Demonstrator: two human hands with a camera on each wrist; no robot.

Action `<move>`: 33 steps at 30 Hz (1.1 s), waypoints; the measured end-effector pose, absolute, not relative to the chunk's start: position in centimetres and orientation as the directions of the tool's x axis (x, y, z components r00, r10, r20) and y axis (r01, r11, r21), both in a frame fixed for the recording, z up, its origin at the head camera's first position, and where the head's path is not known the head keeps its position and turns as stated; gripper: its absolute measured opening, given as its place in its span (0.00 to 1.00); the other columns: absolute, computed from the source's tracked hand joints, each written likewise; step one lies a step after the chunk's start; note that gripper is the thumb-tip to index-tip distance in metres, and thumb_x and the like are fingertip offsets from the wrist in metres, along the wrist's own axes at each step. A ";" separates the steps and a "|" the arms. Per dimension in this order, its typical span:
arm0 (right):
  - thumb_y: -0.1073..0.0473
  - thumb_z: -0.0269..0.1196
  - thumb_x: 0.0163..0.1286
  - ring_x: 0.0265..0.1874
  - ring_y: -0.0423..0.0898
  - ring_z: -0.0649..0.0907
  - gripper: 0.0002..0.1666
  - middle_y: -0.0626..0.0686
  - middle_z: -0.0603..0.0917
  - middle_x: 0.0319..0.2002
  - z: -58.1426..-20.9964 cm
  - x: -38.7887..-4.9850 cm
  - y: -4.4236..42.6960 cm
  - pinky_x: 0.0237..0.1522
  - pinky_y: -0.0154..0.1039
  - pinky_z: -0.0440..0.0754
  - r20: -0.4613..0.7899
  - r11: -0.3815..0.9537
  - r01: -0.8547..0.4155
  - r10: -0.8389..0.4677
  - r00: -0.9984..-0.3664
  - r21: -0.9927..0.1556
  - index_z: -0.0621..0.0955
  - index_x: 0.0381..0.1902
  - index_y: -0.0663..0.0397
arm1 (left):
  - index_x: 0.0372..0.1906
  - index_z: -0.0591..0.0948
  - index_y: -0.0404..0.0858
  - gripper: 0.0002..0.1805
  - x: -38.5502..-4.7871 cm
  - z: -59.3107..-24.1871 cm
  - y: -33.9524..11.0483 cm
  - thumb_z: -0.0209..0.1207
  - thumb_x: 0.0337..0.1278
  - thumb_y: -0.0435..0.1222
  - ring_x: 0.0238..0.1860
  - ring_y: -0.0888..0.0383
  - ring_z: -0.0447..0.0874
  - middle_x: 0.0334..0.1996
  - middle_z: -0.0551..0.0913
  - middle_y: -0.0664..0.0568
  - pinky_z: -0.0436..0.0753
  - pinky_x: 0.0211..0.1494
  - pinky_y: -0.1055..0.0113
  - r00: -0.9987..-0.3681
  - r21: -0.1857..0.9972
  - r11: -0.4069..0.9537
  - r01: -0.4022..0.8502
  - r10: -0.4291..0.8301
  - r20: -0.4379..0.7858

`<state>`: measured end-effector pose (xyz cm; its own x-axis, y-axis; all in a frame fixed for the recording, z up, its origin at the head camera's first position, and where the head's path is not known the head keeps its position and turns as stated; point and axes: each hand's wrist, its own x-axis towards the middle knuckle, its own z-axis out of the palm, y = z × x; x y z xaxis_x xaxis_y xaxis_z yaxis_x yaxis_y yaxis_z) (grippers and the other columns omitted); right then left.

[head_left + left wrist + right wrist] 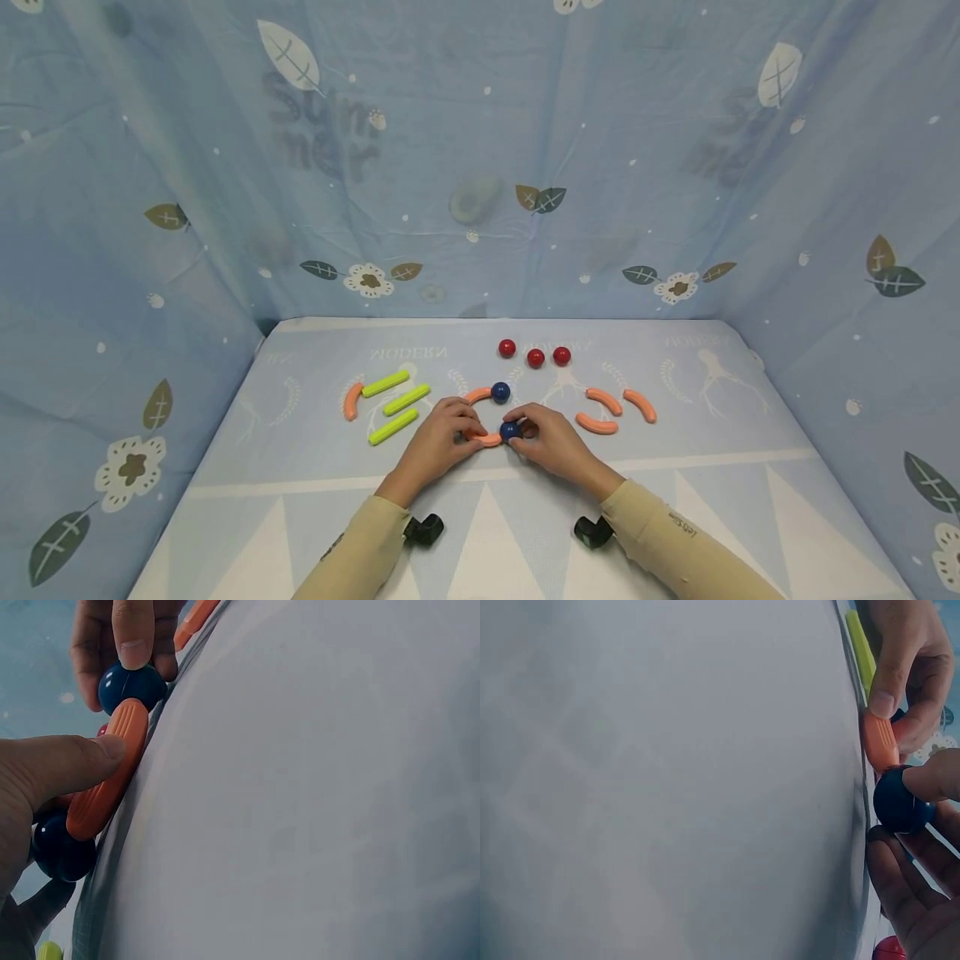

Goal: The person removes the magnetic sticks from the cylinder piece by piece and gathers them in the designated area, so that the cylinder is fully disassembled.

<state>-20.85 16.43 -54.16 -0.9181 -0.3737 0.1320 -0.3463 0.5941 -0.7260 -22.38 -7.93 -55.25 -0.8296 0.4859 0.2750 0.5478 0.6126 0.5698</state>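
Observation:
My left hand (441, 437) pinches a curved orange rod (112, 772) with grooved sides, its thumb lying along the rod. At the rod's far end, my right hand (551, 442) pinches a dark blue ball (510, 431) between thumb and fingers; ball and rod touch. Beside the left fingers, a second blue ball (64, 846) sits at the rod's other end. Behind the hands, another orange curved rod (477, 395) meets a blue ball (500, 392); its left end is hidden by the left hand.
Several red balls (536, 358) lie at the back. Straight yellow-green rods (393, 427) and one orange curved rod (352, 402) are on the left. More orange curved rods (597, 424) lie on the right. A patterned blue cloth (480, 250) stands behind the table.

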 end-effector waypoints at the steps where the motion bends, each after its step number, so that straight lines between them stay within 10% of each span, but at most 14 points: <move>1: 0.61 0.73 0.64 0.41 0.37 0.84 0.19 0.43 0.84 0.47 -54.2 -20.9 16.5 0.44 0.36 0.84 0.125 0.597 -0.332 -0.361 -0.924 -0.730 0.84 0.53 0.46 | 0.35 0.90 0.51 0.04 -22.4 -55.3 -8.0 0.75 0.55 0.39 0.61 0.56 0.73 0.41 0.82 0.64 0.72 0.70 0.53 -0.829 0.570 0.611 0.549 0.486 0.277; 33: 0.59 0.72 0.66 0.39 0.47 0.79 0.21 0.52 0.84 0.44 -53.7 -28.8 16.5 0.44 0.43 0.81 0.141 0.727 -0.149 -0.072 -0.987 -0.670 0.84 0.56 0.53 | 0.34 0.89 0.51 0.04 -21.9 -55.4 -9.2 0.74 0.56 0.39 0.60 0.56 0.74 0.42 0.82 0.63 0.72 0.70 0.55 -0.818 0.579 0.586 0.567 0.484 0.311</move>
<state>-28.84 16.51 -53.71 -0.9873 -0.0724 0.1415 -0.1493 0.7275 -0.6697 -21.92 -9.16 -55.44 -0.8179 0.4838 0.3113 0.5669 0.5856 0.5793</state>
